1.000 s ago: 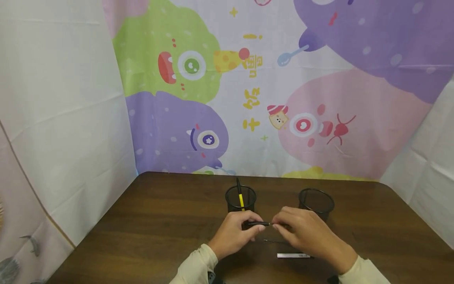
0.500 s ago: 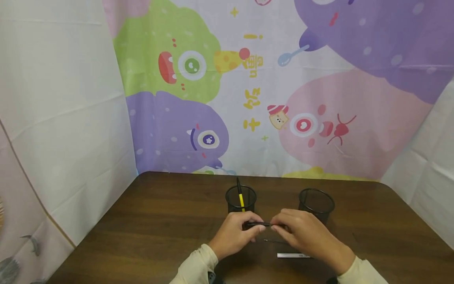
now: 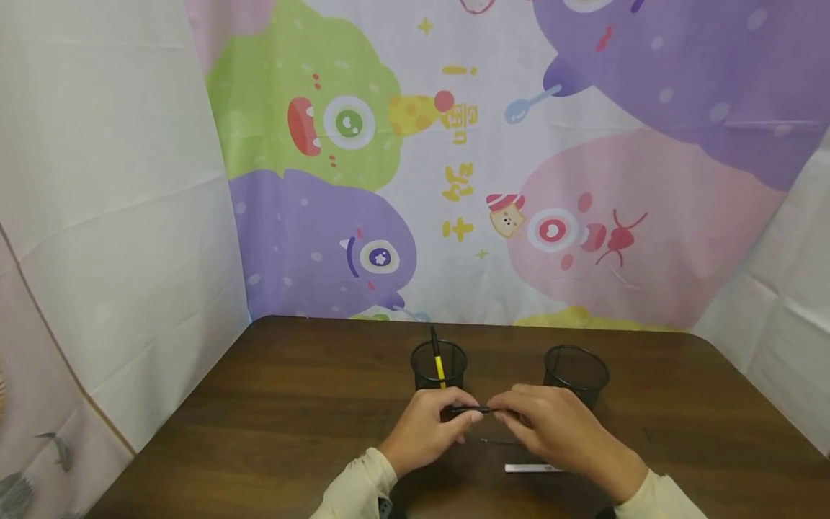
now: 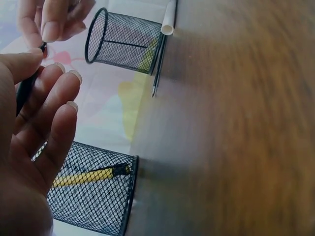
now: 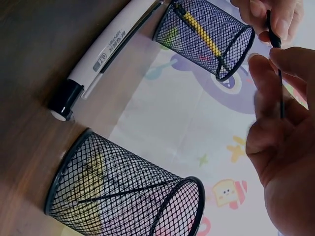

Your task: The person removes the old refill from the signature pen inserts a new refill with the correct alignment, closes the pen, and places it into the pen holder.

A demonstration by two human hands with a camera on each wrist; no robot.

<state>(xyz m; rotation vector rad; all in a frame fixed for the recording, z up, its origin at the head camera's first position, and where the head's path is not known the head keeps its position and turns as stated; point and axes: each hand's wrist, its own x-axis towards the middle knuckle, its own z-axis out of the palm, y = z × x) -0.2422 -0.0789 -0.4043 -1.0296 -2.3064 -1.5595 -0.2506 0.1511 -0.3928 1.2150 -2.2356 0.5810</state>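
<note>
My left hand holds a slim black pen part between thumb and fingers. Opposite it, my right hand pinches a thin dark rod, which looks like a pen refill and lines up with the black part's end. Only a small gap separates the fingertips of both hands. Below them on the table lie a white pen barrel with a black end and lettering, and a thin refill with a metal tip. How far the rod goes into the black part is hidden by the fingers.
Behind my left hand stands a black mesh pen cup with a yellow and black pen leaning in it. A second mesh cup stands behind my right hand. A cartoon-printed cloth hangs along the brown table's far edge.
My right hand has moved slightly left, closer to my left hand. The shiny tip visible between the hands a second ago no longer shows. My left hand stays nearly still.
</note>
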